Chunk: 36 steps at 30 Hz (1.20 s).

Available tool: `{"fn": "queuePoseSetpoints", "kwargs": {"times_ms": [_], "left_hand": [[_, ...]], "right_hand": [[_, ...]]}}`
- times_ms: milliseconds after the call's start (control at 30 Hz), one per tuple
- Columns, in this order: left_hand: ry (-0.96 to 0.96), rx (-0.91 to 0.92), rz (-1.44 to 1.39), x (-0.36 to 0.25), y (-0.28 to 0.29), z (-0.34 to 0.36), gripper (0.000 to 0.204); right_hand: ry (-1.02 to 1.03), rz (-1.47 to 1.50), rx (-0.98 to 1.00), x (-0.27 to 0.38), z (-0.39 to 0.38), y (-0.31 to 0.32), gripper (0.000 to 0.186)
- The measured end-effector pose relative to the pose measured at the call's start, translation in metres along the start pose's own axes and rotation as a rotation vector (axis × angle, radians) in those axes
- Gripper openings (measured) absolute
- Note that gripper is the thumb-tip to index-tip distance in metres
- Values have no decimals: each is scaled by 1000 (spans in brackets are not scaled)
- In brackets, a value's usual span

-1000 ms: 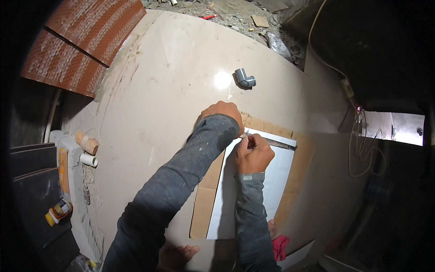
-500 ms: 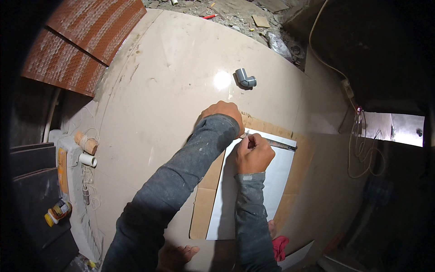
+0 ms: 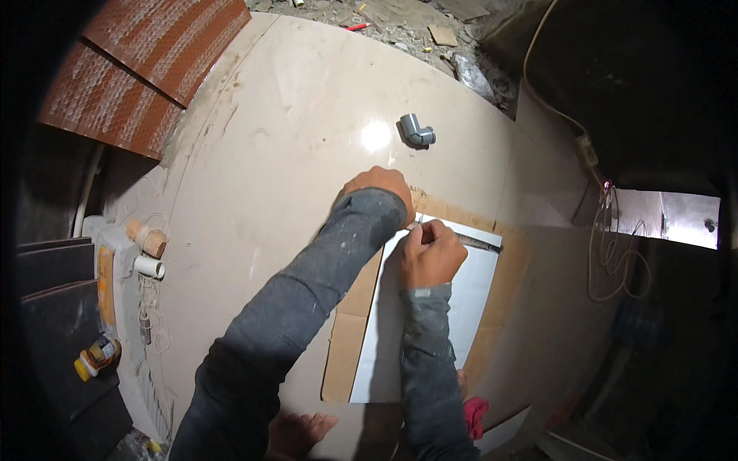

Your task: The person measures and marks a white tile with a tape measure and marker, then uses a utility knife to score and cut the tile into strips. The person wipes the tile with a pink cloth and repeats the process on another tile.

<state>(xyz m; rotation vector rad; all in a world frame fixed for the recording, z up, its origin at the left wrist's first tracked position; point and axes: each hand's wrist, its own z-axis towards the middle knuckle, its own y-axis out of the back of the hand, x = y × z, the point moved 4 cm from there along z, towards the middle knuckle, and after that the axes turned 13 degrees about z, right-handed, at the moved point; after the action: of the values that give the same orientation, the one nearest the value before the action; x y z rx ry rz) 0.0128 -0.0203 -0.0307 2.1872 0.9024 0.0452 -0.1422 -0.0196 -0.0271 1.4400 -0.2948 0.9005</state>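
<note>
A white panel [image 3: 377, 357] lies over a sheet of brown cardboard [image 3: 344, 361]. Across its far end runs a thin dark strip [image 3: 480, 243], like a straightedge. My left hand [image 3: 378, 187] is closed at the panel's far left corner, with its fingertips hidden behind the wrist; what it grips cannot be seen. Close beside it, my right hand [image 3: 434, 255] is pinched over the strip's left part. A small pale tip shows at its fingertips, too little to name. Beyond both hands rests a grey pipe elbow [image 3: 417, 132].
Reddish-brown textured panels [image 3: 146, 61] stand at the far left. At left, a ledge [image 3: 115, 238] bears a string-wound wooden piece [image 3: 147, 238] and a white pipe piece [image 3: 150, 267]. Rubble [image 3: 400, 31] covers the far edge. A cable [image 3: 565, 115] hangs at right. Pink cloth [image 3: 475, 416] lies near my right forearm.
</note>
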Motion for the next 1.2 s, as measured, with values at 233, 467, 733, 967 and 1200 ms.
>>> {"fn": "queuePoseSetpoints", "kwargs": {"times_ms": [233,467,733,967,1200], "left_hand": [[-32,-33,43,1,0,5,37],[-210,-204,-96,-1,-11,-45,35],[-293,-320,-530,2,-111,-140,42],[-90,-365,-438,82,-164,-204,47],[-183,-586,-36,140,-178,-216,47]], "right_hand": [[-236,495,-240,-28,-17,73,14],[-375,493,-526,-94,-22,176,26],[-712,919,-429,-82,-63,213,60],[-675,523,-356,-71,-100,297,45],[-340,-275,455,-41,-197,345,41]]}}
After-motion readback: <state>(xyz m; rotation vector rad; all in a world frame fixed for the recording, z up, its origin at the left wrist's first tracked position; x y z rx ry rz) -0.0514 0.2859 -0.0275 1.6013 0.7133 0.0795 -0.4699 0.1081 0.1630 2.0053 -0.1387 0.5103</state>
